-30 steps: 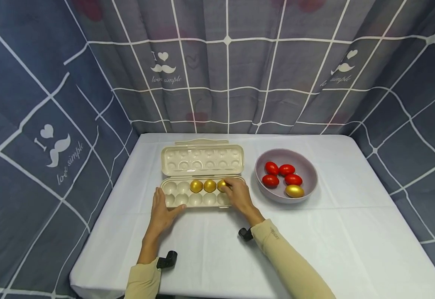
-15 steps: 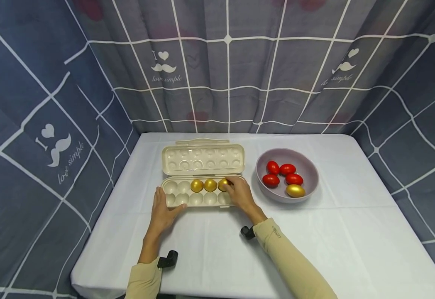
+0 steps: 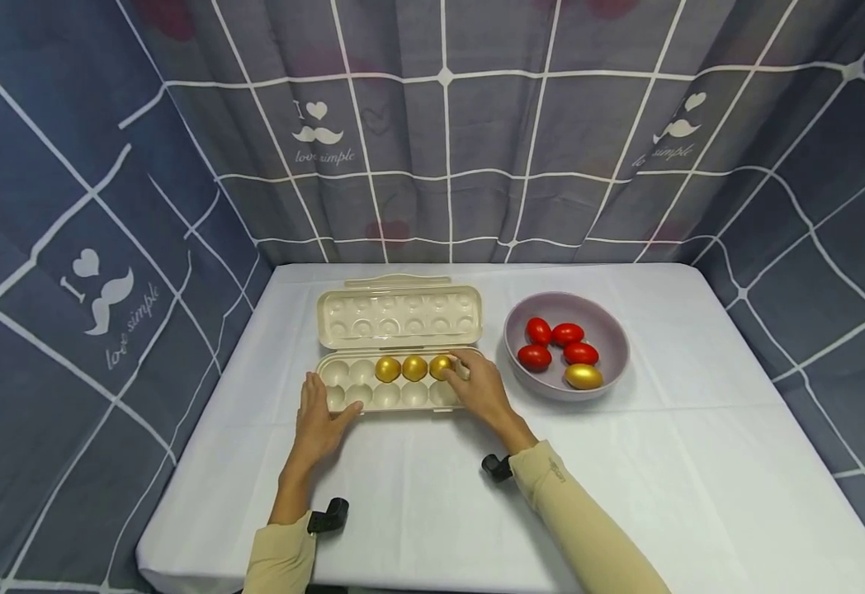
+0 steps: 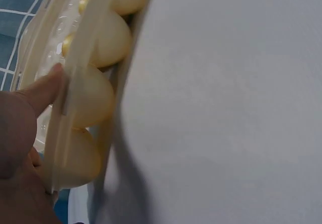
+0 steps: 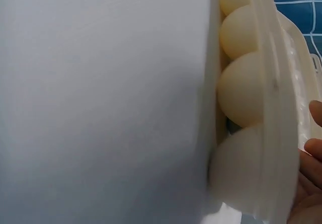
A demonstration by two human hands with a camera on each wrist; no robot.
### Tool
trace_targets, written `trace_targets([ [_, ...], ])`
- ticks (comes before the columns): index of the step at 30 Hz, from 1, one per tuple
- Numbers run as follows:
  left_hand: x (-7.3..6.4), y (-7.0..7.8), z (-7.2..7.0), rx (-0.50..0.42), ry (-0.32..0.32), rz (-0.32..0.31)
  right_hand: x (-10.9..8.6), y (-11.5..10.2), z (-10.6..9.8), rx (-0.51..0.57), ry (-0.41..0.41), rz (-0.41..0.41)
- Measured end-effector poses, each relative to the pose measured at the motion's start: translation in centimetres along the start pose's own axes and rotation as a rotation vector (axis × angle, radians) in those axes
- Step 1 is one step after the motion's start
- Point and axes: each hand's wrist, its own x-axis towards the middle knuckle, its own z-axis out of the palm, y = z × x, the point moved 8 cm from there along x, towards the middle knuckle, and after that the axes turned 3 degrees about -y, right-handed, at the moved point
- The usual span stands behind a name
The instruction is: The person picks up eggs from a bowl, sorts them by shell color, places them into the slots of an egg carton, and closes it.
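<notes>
Egg carton (image 3: 361, 396): cream moulded plastic, smooth and glossy, lying open on the counter; two rows of round cups in the tray, the hinged lid (image 3: 399, 316) folded back flat behind it with shallow domed dimples.
Golden eggs in carton: three shiny metallic ovals side by side in the far row, left (image 3: 387, 369), middle (image 3: 413, 368) and right (image 3: 441, 366).
Right hand (image 3: 480, 389): rests over the right end of the tray; fingers (image 3: 460, 360) bent round the rightmost golden egg and touching it from the right, so it holds that egg in its cup.
Left hand (image 3: 317, 422): lies flat on the counter at the tray's near left corner, fingers straight and relaxed, thumb (image 4: 43, 88) pressed on the rim.
Wrist views: both show the carton's rounded cup undersides (image 5: 240, 90) from low at the side, pale and smooth, against the white cloth.
Bowl (image 3: 607, 330): round, matte lilac, just right of the carton; inside lie four glossy red eggs (image 3: 566, 333) and one golden egg (image 3: 583, 376).
Counter (image 3: 663, 445): covered in a plain white cloth with faint creases.
Backdrop (image 3: 106, 165): grey-blue fabric with white grid lines and moustache prints.
Sleeves: beige, snug knit on both forearms (image 3: 574, 520).
</notes>
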Motion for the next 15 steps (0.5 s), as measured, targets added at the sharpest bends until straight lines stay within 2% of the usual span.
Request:
trace_targets([
  [5, 0.0, 0.0, 0.0, -0.001, 0.009, 0.001, -0.8, 0.1, -1.3, 0.031, 0.011, -0.004],
  [11, 0.1, 0.2, 0.2, -0.011, 0.007, 0.006, -2.2, 0.2, -4.8, 0.07, 0.074, -0.08],
  [15, 0.1, 0.1, 0.2, -0.006, 0.013, -0.004, -3.1, 0.7, -7.2, 0.107, 0.103, -0.093],
])
